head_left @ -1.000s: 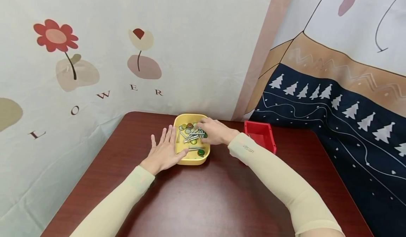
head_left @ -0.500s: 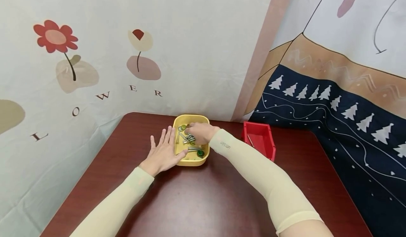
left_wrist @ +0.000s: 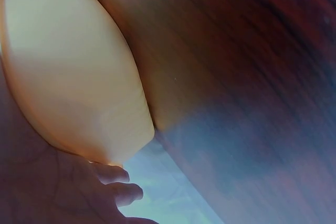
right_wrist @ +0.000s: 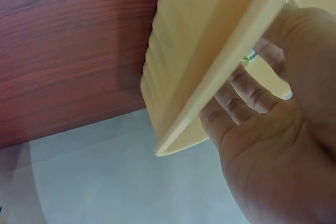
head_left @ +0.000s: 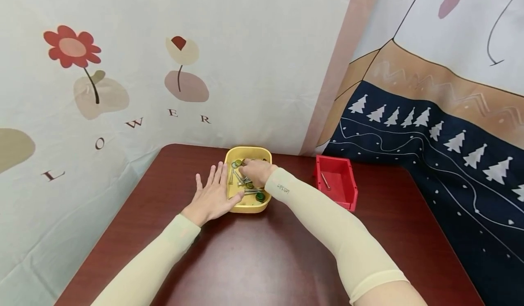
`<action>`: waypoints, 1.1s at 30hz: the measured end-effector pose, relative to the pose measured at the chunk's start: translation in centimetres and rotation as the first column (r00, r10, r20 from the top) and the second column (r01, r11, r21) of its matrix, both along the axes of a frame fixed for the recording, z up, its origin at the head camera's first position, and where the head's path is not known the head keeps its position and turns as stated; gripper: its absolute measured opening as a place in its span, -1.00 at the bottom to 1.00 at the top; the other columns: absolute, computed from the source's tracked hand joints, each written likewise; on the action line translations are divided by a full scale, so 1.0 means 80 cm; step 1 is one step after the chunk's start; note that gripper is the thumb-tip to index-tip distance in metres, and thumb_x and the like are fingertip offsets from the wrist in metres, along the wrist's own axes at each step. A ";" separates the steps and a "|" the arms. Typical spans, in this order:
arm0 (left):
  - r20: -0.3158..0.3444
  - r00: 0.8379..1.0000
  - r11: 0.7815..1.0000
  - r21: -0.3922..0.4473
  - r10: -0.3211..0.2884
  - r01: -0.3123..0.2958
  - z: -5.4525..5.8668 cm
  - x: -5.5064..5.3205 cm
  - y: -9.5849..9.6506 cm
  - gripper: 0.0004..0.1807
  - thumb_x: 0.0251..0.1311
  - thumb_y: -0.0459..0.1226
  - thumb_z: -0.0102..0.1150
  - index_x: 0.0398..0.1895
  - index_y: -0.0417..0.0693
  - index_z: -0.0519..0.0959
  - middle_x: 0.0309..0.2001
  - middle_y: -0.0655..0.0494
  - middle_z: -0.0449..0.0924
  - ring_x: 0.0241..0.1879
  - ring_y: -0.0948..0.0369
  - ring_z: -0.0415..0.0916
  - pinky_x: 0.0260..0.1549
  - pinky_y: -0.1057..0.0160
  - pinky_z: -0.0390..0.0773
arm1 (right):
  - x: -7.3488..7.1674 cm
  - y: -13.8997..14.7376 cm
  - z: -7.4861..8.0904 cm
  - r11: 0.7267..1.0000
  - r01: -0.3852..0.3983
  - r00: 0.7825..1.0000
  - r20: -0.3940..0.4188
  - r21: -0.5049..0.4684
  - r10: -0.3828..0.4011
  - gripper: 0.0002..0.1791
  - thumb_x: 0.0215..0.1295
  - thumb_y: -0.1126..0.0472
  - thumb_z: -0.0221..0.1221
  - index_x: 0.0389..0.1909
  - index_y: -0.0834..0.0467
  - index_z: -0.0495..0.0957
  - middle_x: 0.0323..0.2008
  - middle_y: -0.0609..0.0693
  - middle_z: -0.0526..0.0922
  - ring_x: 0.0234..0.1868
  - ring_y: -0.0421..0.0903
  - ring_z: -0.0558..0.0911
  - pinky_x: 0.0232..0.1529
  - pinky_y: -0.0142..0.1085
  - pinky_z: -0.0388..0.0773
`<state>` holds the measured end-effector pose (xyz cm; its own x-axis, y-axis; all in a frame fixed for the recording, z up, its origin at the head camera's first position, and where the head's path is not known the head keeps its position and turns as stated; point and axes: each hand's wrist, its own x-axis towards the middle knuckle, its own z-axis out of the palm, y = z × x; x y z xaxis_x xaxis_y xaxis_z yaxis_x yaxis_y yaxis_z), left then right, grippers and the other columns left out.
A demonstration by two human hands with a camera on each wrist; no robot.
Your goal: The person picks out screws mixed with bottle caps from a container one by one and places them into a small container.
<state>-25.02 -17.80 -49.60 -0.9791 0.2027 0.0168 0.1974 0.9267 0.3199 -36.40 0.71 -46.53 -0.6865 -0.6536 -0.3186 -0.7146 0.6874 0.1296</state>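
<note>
A yellow bin (head_left: 249, 209) at the back of the table holds several metal bolts (head_left: 254, 191) and bottle caps, a green bottle cap (head_left: 260, 197) among them near its front. My left hand (head_left: 210, 199) lies along the bin's left side with fingers straight and spread, the thumb over the front left corner. My right hand (head_left: 259, 172) reaches over the right rim, its bent fingers down among the pieces. In the right wrist view the fingers (right_wrist: 244, 93) are inside the bin wall, with a bit of metal and green beyond them. I cannot tell whether they grip anything.
To the right of the yellow bin stands a red bin (head_left: 340, 183) with a bolt (head_left: 325, 181) lying in it. The dark red wooden table (head_left: 229, 260) meets a printed curtain (head_left: 262, 69) along its back edge.
My right hand has moved left and deeper into the yellow bin, then stayed there with small shifts. More of the red bin and its bolt shows. My left hand has kept its place.
</note>
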 end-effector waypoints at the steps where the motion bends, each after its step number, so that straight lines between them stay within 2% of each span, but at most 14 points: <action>1: 0.001 1.000 1.000 0.001 0.001 -0.001 0.000 0.000 0.000 0.27 0.64 0.40 0.06 0.97 -0.20 -0.23 0.97 -0.19 -0.35 0.96 -0.25 -0.28 0.76 -0.70 -0.30 | 0.003 0.001 0.003 1.000 -0.002 1.000 0.006 0.000 0.002 -0.53 0.67 0.27 0.40 0.49 -0.02 0.67 0.44 0.09 0.70 0.37 0.02 0.76 0.43 -0.05 0.77; 4: 0.008 1.000 1.000 0.005 0.000 -0.001 0.001 -0.002 0.002 0.26 0.64 0.40 0.05 0.97 -0.19 -0.24 0.97 -0.17 -0.37 0.97 -0.24 -0.30 0.76 -0.70 -0.33 | 0.013 0.002 0.015 1.000 0.000 1.000 0.022 0.017 0.000 -0.50 0.68 0.29 0.37 0.54 0.01 0.63 0.47 0.09 0.71 0.45 0.01 0.75 0.52 -0.10 0.71; 7: 0.012 1.000 1.000 0.008 -0.003 0.003 0.001 -0.003 0.004 0.26 0.64 0.41 0.04 0.98 -0.18 -0.24 0.98 -0.16 -0.38 0.97 -0.24 -0.30 0.76 -0.69 -0.35 | 0.011 0.003 0.009 1.000 0.000 1.000 0.019 0.024 -0.001 -0.47 0.65 0.30 0.41 0.55 0.02 0.62 0.44 0.06 0.74 0.43 0.00 0.76 0.52 -0.10 0.72; 12: 0.004 1.000 1.000 0.011 -0.007 0.007 0.000 -0.002 0.006 0.27 0.62 0.40 0.07 0.98 -0.18 -0.22 0.97 -0.18 -0.35 0.96 -0.26 -0.26 0.75 -0.71 -0.32 | -0.029 0.005 -0.046 0.999 -0.032 0.999 0.002 -0.022 0.032 -0.49 0.52 0.24 0.53 0.39 -0.10 0.68 0.22 -0.06 0.80 0.23 -0.08 0.79 0.35 -0.06 0.81; 13: 0.003 1.000 1.000 0.008 -0.006 0.006 0.000 -0.002 0.007 0.27 0.62 0.40 0.07 0.98 -0.18 -0.21 0.97 -0.18 -0.35 0.96 -0.27 -0.25 0.75 -0.71 -0.32 | -0.029 0.006 -0.049 0.999 -0.034 0.999 0.001 -0.024 0.034 -0.52 0.51 0.23 0.54 0.35 -0.09 0.68 0.18 -0.06 0.80 0.20 -0.08 0.78 0.32 -0.06 0.81; 15: 0.007 1.000 1.000 0.006 -0.002 0.002 -0.001 -0.002 0.007 0.27 0.61 0.40 0.08 0.98 -0.17 -0.21 0.97 -0.18 -0.34 0.96 -0.26 -0.25 0.75 -0.71 -0.32 | -0.020 0.007 -0.038 0.998 -0.040 0.999 0.022 -0.040 0.041 -0.57 0.49 0.26 0.54 0.27 -0.08 0.70 0.13 -0.08 0.81 0.16 -0.10 0.78 0.30 -0.11 0.81; 18: 0.020 1.000 1.000 0.002 0.000 0.000 -0.001 -0.002 0.006 0.27 0.62 0.41 0.06 0.98 -0.17 -0.23 0.97 -0.19 -0.36 0.97 -0.26 -0.29 0.75 -0.71 -0.34 | 0.007 0.007 -0.007 0.999 -0.035 0.998 0.042 -0.040 0.036 -0.64 0.49 0.30 0.52 0.20 -0.01 0.72 0.09 -0.05 0.84 0.13 -0.07 0.79 0.25 -0.14 0.80; 19: 0.024 1.000 1.000 -0.001 0.002 -0.002 -0.001 -0.002 0.006 0.28 0.61 0.43 0.06 0.98 -0.16 -0.24 0.98 -0.18 -0.36 0.97 -0.25 -0.30 0.76 -0.70 -0.34 | 0.021 0.007 0.010 0.999 -0.028 0.998 0.046 -0.030 0.030 -0.65 0.51 0.33 0.49 0.21 0.00 0.73 0.11 -0.03 0.84 0.13 -0.05 0.80 0.26 -0.13 0.80; 22: 0.028 1.000 1.000 -0.002 0.002 -0.002 -0.001 -0.001 0.005 0.28 0.62 0.42 0.05 0.98 -0.16 -0.24 0.97 -0.19 -0.37 0.97 -0.26 -0.31 0.75 -0.70 -0.33 | 0.032 0.009 0.019 0.998 -0.056 0.998 0.037 -0.032 0.057 -0.68 0.54 0.33 0.46 0.21 0.02 0.75 0.07 -0.02 0.85 0.06 -0.06 0.80 0.18 -0.15 0.83; 25: 0.021 1.000 1.000 -0.004 0.006 -0.005 0.000 -0.001 0.005 0.27 0.63 0.41 0.06 0.98 -0.16 -0.23 0.98 -0.18 -0.35 0.97 -0.25 -0.30 0.75 -0.70 -0.31 | 0.028 0.010 0.016 0.995 -0.077 0.997 0.024 -0.058 0.078 -0.69 0.54 0.33 0.44 0.22 0.06 0.75 0.03 -0.01 0.86 0.01 -0.06 0.80 0.14 -0.15 0.83; 30: 0.014 1.000 1.000 -0.012 0.008 -0.007 0.002 -0.001 0.004 0.25 0.66 0.39 0.06 0.98 -0.18 -0.23 0.98 -0.18 -0.34 0.96 -0.26 -0.27 0.75 -0.71 -0.31 | -0.006 0.013 -0.014 0.983 -0.061 0.998 -0.014 -0.174 0.059 -0.75 0.56 0.32 0.45 0.16 0.07 0.77 -0.04 -0.04 0.88 -0.02 -0.07 0.83 0.10 -0.11 0.83; 33: 0.017 1.000 1.000 -0.017 0.011 -0.011 0.003 0.000 0.003 0.25 0.67 0.39 0.05 0.97 -0.19 -0.24 0.97 -0.19 -0.34 0.96 -0.26 -0.29 0.74 -0.71 -0.34 | -0.013 0.017 -0.016 0.966 -0.059 0.997 -0.057 -0.250 0.046 -0.79 0.60 0.32 0.41 0.14 0.06 0.80 0.00 -0.03 0.90 0.01 -0.03 0.88 0.06 -0.09 0.86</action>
